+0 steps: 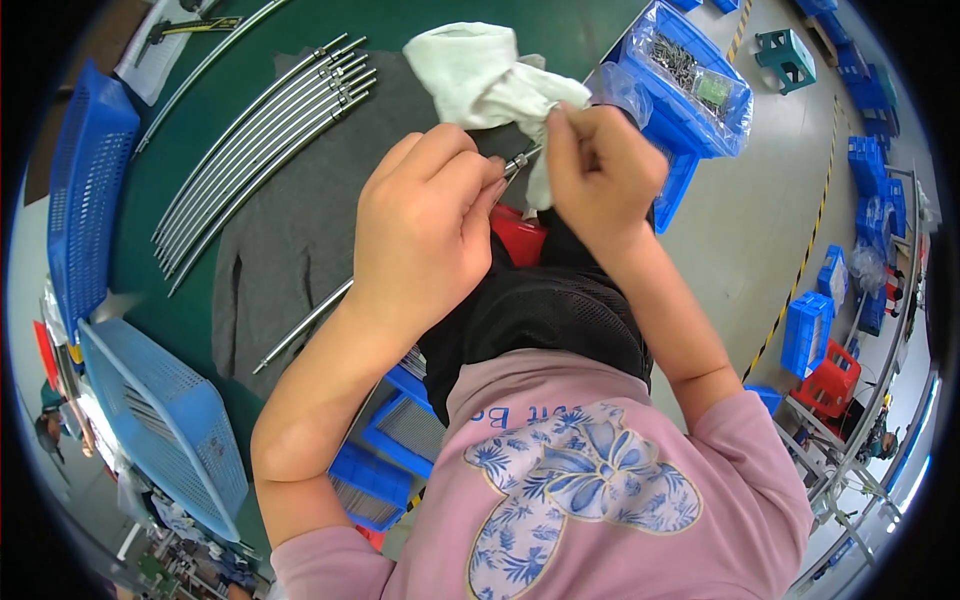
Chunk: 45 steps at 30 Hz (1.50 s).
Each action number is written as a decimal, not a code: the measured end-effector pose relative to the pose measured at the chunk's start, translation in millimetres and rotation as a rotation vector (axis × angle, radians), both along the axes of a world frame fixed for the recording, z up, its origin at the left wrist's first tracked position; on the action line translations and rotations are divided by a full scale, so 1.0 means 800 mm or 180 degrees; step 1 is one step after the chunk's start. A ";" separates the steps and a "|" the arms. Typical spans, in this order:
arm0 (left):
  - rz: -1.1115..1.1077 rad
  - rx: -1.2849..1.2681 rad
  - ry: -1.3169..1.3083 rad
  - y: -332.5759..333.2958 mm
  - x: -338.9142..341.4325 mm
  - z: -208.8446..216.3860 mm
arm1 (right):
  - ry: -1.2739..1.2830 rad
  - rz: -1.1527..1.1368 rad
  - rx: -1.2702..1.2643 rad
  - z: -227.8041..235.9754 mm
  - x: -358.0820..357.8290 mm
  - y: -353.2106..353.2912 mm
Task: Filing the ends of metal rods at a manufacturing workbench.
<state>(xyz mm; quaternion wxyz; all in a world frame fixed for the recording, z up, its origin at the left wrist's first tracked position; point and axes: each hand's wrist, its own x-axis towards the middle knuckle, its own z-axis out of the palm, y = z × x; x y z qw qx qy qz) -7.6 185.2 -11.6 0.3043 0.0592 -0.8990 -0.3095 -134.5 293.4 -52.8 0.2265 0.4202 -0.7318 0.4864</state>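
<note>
My left hand (428,210) is closed around a thin metal rod (305,327), which runs slantwise from lower left up past my fingers. The rod's stepped upper end shows between my two hands. My right hand (607,165) pinches a white cloth (465,75) right beside that end, and part of the cloth hangs down below my fingers. Whether the cloth touches the rod tip is hard to see. Several similar metal rods (262,145) lie side by side at the upper left, partly on a dark grey cloth (270,265).
The green table (130,250) carries blue perforated baskets (80,200) along its left side. At upper right stands a blue bin (690,75) with small metal parts in plastic. Blue trays of rods (405,430) sit below the table edge. A green stool (785,60) stands on the floor.
</note>
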 end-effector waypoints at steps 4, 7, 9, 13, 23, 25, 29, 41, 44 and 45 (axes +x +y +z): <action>0.0063 0.0012 -0.0109 0.004 -0.001 0.001 | -0.0377 0.0065 0.0030 0.010 -0.037 0.007; 0.0076 -0.0138 -0.0240 0.004 0.000 0.005 | -0.0415 0.0456 -0.0138 0.056 -0.062 -0.025; 0.0080 -0.0245 -0.0354 0.003 0.001 0.012 | -0.0289 0.0020 0.1013 0.085 -0.077 -0.052; 0.0373 -0.0486 -0.0656 -0.005 0.019 0.060 | -0.0724 -0.0036 0.0389 0.093 -0.046 -0.025; 0.1391 0.1106 0.2042 -0.069 0.140 0.246 | -0.1044 0.2196 -0.0658 0.034 0.070 -0.006; 0.1396 0.2044 0.2021 -0.077 0.141 0.200 | -0.1705 0.2289 -0.1070 0.022 0.071 -0.005; 0.0552 0.3363 0.2356 -0.061 0.129 0.084 | -0.3859 0.2268 -0.2303 0.020 0.067 0.024; 0.1337 0.4599 0.0888 0.027 0.190 0.057 | -0.2436 0.1253 -0.1065 -0.027 0.046 -0.002; 0.1444 0.1384 -0.0283 0.030 0.124 0.063 | -0.2161 0.1281 -0.0876 -0.024 0.042 0.005; 0.1010 0.0397 -0.0549 0.023 0.096 0.067 | -0.2074 0.1288 -0.0766 -0.022 0.039 0.008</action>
